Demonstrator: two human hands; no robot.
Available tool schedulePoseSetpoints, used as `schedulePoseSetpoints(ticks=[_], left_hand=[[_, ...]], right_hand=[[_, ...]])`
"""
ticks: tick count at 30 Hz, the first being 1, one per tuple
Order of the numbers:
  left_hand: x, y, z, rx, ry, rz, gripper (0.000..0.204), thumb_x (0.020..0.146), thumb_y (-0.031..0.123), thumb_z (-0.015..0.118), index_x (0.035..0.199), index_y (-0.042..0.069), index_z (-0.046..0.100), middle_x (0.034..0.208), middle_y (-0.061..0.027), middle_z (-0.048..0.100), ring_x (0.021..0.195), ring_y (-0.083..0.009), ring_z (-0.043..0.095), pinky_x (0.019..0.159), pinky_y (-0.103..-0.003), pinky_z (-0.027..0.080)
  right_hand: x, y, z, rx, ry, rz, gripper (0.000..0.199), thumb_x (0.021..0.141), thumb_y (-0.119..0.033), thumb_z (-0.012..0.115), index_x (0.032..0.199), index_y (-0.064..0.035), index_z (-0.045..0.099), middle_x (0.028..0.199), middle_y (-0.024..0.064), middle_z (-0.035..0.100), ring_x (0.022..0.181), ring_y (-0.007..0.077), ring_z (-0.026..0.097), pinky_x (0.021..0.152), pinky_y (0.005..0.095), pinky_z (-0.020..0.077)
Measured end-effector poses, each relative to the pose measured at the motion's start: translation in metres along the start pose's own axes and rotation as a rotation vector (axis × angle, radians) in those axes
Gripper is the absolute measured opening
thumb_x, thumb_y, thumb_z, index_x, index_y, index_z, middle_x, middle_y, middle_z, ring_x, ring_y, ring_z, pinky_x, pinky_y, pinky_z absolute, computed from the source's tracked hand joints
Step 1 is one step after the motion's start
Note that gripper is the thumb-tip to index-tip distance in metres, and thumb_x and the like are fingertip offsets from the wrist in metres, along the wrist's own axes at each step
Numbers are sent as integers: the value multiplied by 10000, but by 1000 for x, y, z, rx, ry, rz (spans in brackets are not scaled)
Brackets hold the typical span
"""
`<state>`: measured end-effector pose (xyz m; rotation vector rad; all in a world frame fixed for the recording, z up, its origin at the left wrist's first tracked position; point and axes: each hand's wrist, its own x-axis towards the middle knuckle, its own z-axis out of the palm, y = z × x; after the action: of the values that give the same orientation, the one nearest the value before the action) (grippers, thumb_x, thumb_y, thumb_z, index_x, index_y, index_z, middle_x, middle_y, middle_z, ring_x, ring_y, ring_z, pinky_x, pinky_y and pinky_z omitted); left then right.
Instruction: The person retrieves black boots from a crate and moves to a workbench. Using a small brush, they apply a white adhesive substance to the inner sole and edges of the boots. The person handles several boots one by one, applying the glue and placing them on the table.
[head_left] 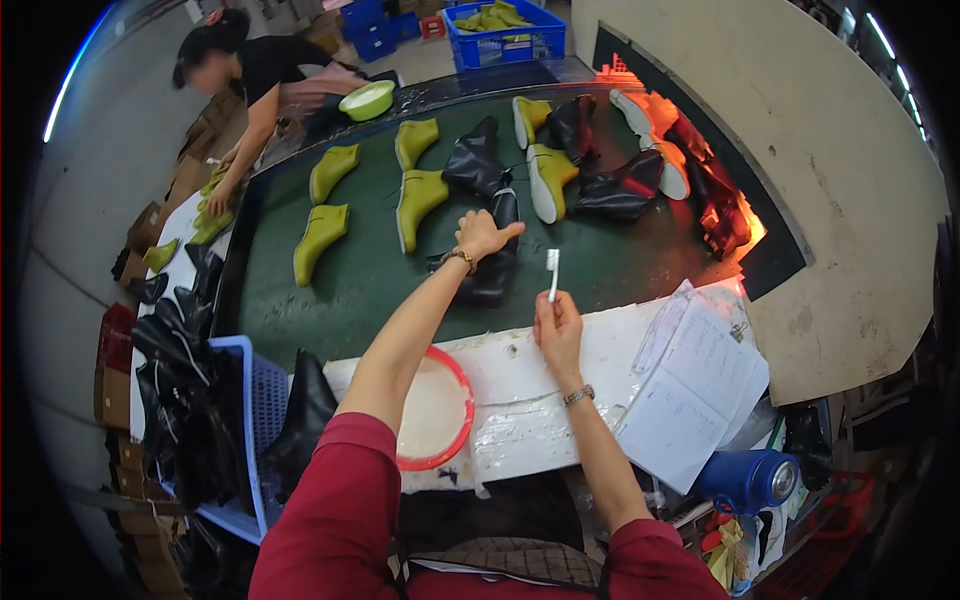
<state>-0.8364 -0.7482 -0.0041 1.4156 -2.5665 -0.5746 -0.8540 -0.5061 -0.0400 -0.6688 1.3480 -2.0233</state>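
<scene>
My left hand [482,238] reaches out over a black boot [488,280] lying on a dark green conveyor belt [270,310]. Its thumb is spread to the right and the fingers are apart, partly hidden from above. Upright in my right hand [560,325] is a white toothbrush-like brush [553,262], pinched near its lower end above the white table edge. Another black boot [478,160] lies just beyond my left hand. A yellow-green boot [420,205] is to its left, and a yellow-green boot with a pale sole [549,180] to its right.
A red-rimmed basin [466,425] of pale liquid stands by my left forearm. An open notebook [690,385] and blue flask [752,480] are at right. Black boots crowd a blue basket [262,400]. Orange light glows at the belt's right end; a co-worker [265,85] leans in far left.
</scene>
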Motion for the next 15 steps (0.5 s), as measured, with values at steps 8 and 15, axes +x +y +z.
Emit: schedulePoseSetpoints(ticks=[8,15], left_hand=[[8,-7,44,-13,214,129,751,764,386,815,1400,122,515,1253,-166,526,1188,-388,504,956,-535,445],[-4,-6,39,-8,314,366,718,875,204,726,1522,222,415,1223,-176,510,1073,-395,533,889,-518,491]], right_hand=[[-2,-2,-1,-8,29,21,110,1025,-146,597,1018,-37,589,677,-53,527,525,0,439,444,192,325],[1,2,1,-18,34,-7,104,1016,-137,611,1009,-34,599,686,-55,530,542,-4,430,455,191,309]])
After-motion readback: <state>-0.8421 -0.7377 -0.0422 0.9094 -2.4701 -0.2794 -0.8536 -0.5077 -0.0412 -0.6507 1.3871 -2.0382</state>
